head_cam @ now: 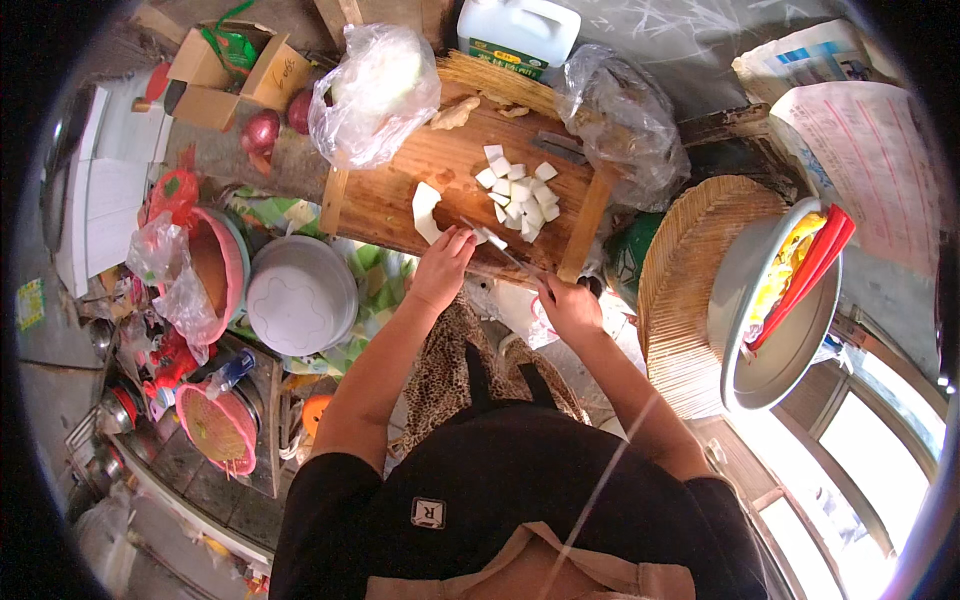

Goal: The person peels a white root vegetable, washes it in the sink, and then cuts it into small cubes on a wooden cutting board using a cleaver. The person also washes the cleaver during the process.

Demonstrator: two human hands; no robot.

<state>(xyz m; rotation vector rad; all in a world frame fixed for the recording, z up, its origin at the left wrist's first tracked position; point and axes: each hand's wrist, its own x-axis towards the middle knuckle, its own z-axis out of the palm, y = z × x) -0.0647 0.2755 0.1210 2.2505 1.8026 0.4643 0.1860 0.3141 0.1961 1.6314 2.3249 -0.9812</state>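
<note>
My left hand (442, 264) presses a curved strip of white melon-like vegetable (425, 208) against the wooden cutting board (450, 169), near its front edge. In my right hand (571, 307) is the handle of a kitchen knife (514, 261). Its thin blade angles across the board towards my left fingertips, with a small white slice (491, 238) beside it. My fingers partly cover the near end of the strip. Farther right on the board lies a heap of white cut chunks (525, 196).
Behind the board are a plastic bag with a pale item (375, 90), a straw brush (499, 79), a white jug (517, 34) and a crumpled clear bag (626, 120). A lidded white tub (301, 296) stands left; a grey basin (780, 382) rests right against woven matting (679, 300).
</note>
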